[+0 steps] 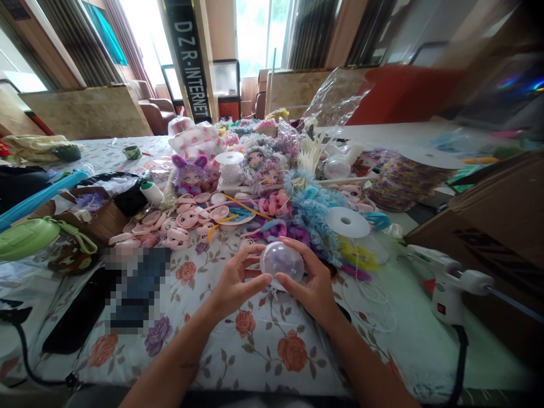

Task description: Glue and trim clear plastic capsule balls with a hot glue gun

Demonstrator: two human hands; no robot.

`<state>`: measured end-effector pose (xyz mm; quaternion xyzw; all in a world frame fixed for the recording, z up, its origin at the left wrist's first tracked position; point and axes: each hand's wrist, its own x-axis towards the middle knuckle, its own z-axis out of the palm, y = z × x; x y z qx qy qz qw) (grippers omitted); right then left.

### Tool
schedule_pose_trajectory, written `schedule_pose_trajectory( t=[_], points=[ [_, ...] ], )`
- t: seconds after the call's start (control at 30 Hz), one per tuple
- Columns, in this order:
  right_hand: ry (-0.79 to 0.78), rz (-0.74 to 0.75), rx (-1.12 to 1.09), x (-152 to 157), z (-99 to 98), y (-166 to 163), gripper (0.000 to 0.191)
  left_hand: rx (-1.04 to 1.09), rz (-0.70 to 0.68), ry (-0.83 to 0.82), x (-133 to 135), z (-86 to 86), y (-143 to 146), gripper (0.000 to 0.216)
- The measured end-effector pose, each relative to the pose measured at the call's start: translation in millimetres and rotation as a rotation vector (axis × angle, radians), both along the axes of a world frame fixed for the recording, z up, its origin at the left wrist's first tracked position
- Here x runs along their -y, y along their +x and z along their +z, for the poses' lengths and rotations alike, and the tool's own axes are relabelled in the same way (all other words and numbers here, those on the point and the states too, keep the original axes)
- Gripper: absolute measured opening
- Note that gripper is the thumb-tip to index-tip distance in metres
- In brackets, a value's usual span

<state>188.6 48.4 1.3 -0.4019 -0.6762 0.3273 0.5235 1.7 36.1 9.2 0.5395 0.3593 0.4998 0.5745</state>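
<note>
A clear plastic ball with a pale purple tint inside sits between both my hands, just above the floral tablecloth. My left hand cups its left side, with thumb and fingers curled against it. My right hand wraps its right side, fingers arched over the top. Just beyond the ball lie pink doll faces, blue and purple curly doll hair and a white spool.
A white glue gun stands at the right beside a cardboard box. A green case, a dark phone and a black cable lie at the left. Finished dolls and plastic bags crowd the middle.
</note>
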Motion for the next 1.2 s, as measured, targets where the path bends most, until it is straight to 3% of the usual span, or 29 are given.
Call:
schedule_pose_trajectory(
  t=[0.47, 0.77, 0.93, 1.13, 1.2],
  points=[
    [-0.101, 0.062, -0.207, -2, 3.5, 0, 0.048, 0.209, -0.055, -0.141, -6, 0.3, -1, 0.041],
    [0.023, 0.007, -0.087, -1, 0.6, -2, 0.048, 0.204, -0.066, -0.107, -6, -4.6, -1, 0.043],
    [-0.013, 0.042, -0.169, 0, 3.7, 0, 0.051, 0.221, -0.081, -0.175, -7, -3.6, -3, 0.042],
    [0.062, 0.219, -0.016, -1, 24.1, 1, 0.048, 0.335, -0.356, -0.373, -4, -3.3, -8, 0.064],
    [0.089, 0.265, 0.072, 0, 28.4, 0, 0.053, 0.353, -0.386, -0.398, -3, -4.6, -8, 0.069]
  ],
)
